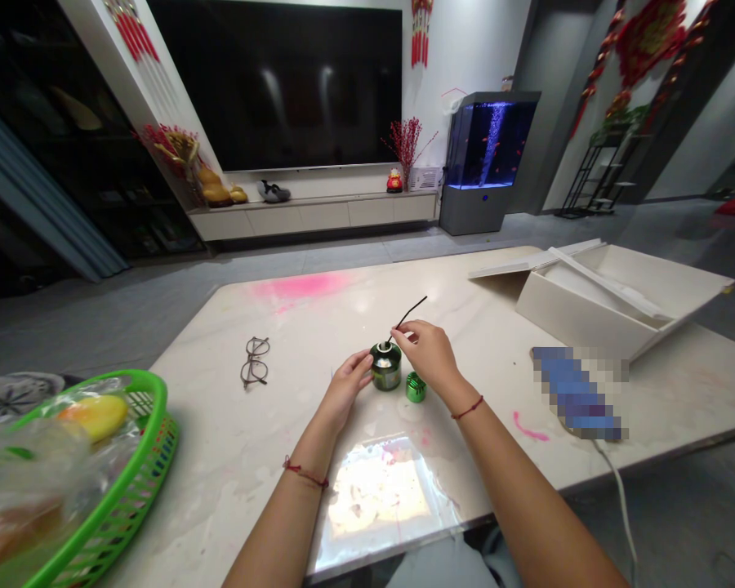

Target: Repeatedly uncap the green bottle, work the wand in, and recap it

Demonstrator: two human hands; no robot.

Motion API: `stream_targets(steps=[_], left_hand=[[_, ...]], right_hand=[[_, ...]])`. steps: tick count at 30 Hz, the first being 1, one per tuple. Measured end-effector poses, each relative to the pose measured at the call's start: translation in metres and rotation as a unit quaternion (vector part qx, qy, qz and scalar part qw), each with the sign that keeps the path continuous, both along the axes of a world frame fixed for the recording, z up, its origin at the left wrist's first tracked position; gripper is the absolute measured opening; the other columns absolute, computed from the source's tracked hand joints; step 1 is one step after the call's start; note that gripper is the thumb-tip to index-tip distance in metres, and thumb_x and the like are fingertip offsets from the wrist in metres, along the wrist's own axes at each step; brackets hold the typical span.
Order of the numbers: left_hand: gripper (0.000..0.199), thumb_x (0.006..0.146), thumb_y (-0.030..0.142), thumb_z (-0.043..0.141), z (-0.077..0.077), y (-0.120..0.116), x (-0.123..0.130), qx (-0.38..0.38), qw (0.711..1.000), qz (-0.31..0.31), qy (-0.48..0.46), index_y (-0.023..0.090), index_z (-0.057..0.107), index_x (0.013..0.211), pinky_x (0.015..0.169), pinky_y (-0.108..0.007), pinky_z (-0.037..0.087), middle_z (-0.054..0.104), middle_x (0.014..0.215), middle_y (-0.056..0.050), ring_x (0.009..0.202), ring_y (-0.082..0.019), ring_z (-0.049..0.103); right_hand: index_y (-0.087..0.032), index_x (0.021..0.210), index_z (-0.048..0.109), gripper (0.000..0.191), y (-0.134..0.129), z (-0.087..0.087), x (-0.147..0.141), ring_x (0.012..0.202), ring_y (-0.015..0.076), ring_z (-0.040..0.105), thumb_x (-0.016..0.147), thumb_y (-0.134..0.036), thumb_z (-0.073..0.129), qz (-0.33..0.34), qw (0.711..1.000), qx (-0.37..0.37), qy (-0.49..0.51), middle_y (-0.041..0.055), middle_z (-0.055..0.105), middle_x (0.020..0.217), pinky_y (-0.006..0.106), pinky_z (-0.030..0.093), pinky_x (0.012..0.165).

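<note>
A small dark-green glass bottle (385,369) with a pale ring round its mouth stands upright on the table. My left hand (348,384) has its fingers curled against the bottle's left side, steadying it. Between the thumb and fingers of my right hand (427,349) is a thin black stick (413,307), slightly bent. Its lower end is at the bottle's mouth; how far it reaches inside I cannot tell. A shiny green cap (415,387) sits just right of the bottle, below my right hand.
Eyeglasses (256,363) lie to the left on the pale table (220,457). A green basket (153,425) with bagged fruit stands at the left edge. On the right are a blurred-out phone (576,394) with a white cable (621,498) and an open white box (588,306).
</note>
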State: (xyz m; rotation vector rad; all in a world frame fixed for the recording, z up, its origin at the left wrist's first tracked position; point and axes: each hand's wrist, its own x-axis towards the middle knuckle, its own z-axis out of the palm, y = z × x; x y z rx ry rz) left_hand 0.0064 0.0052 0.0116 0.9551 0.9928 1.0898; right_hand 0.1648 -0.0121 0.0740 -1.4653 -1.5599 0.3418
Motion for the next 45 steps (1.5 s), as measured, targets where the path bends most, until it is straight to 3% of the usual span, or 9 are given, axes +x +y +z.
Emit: stream_targets(steps=[17, 34, 45], left_hand=[[0.045, 0.062, 0.039, 0.071, -0.001, 0.0, 0.0, -0.001, 1.0, -0.004, 0.004, 0.018, 0.063, 0.1, 0.093, -0.037, 0.039, 0.06, 0.114, -0.01, 0.11, -0.024, 0.052], [0.045, 0.062, 0.039, 0.071, 0.0, 0.0, 0.0, 0.001, 1.0, -0.004, 0.005, 0.017, 0.062, 0.101, 0.093, -0.038, 0.039, 0.059, 0.114, -0.011, 0.11, -0.025, 0.051], [0.046, 0.064, 0.039, 0.07, 0.006, -0.004, 0.001, 0.0, 1.0, -0.007, 0.012, 0.016, 0.061, 0.103, 0.094, -0.036, 0.039, 0.059, 0.116, -0.012, 0.11, -0.024, 0.052]], right_hand=[[-0.019, 0.073, 0.066, 0.019, 0.005, -0.001, 0.003, 0.062, 0.0142, 0.062, 0.074, -0.035, 0.056, 0.012, 0.992, -0.002, 0.126, 0.0025, 0.069, 0.076, 0.025, 0.048, 0.061], [-0.02, 0.074, 0.067, 0.016, 0.006, -0.001, 0.002, 0.065, 0.0144, 0.062, 0.074, -0.032, 0.057, 0.0, 0.996, -0.01, 0.092, 0.0024, 0.07, 0.077, 0.026, 0.048, 0.064], [-0.015, 0.097, 0.065, 0.032, -0.002, -0.007, 0.028, 0.082, 0.0181, 0.062, 0.071, -0.033, 0.06, 0.051, 0.982, -0.18, -0.017, 0.0083, 0.067, 0.095, 0.029, 0.046, 0.076]])
